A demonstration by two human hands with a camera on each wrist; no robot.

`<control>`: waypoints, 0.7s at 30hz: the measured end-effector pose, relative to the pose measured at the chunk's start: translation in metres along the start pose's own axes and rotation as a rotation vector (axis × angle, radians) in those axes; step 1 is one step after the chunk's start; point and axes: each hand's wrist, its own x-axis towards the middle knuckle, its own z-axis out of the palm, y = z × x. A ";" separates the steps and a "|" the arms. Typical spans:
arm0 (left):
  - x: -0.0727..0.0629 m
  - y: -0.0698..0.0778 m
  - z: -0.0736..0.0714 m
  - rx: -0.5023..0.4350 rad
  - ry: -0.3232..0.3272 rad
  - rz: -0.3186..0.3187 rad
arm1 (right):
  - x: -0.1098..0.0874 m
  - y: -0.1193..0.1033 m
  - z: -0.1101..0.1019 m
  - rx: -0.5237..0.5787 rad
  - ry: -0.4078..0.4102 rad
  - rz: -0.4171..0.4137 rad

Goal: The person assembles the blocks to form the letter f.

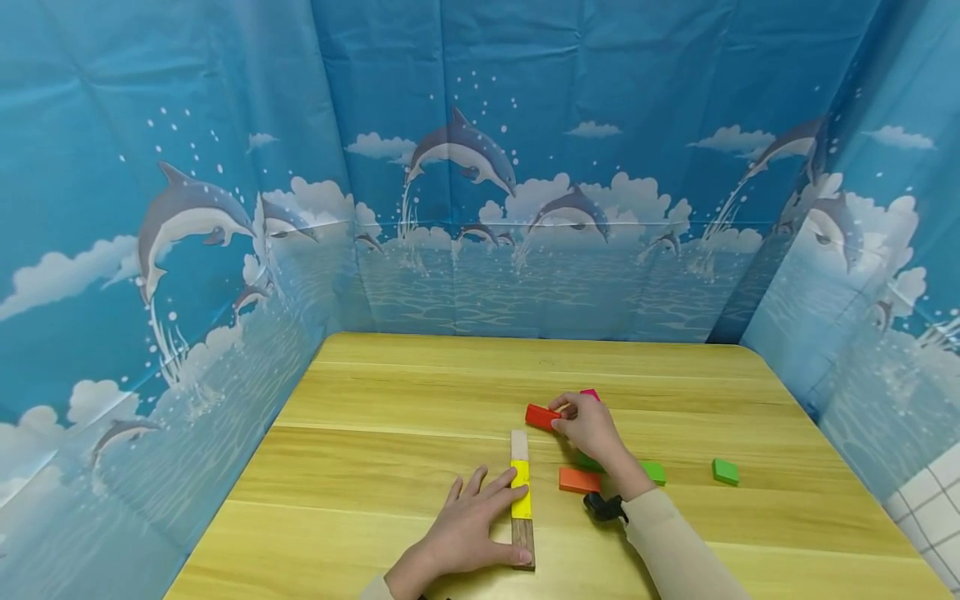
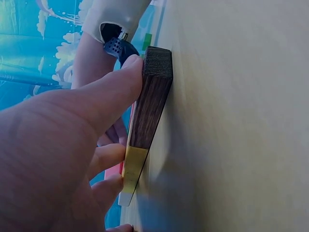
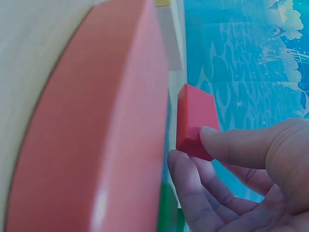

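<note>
A straight row of blocks lies on the table: a dark brown block (image 1: 523, 535) nearest, a yellow block (image 1: 522, 509) in the middle and a pale wood block (image 1: 519, 444) at the far end. My left hand (image 1: 467, 527) rests against this row with spread fingers, its thumb on the dark brown block and fingertips on the yellow one. Beyond and right of the row, my right hand (image 1: 588, 429) pinches a red block (image 1: 539, 416) by one end. In the right wrist view, the thumb presses one face of the red block (image 3: 198, 111), fingertips underneath.
An orange block (image 1: 579, 480) lies right of the row, under the right forearm. Near it are a dark green block (image 1: 587, 461), partly hidden, and a green block (image 1: 655, 472). Another green block (image 1: 725, 472) sits farther right. A pink block (image 1: 591, 392) shows behind the right hand.
</note>
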 end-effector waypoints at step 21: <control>0.001 0.001 0.000 0.000 -0.007 -0.002 | 0.018 -0.025 0.004 0.141 -0.081 -0.012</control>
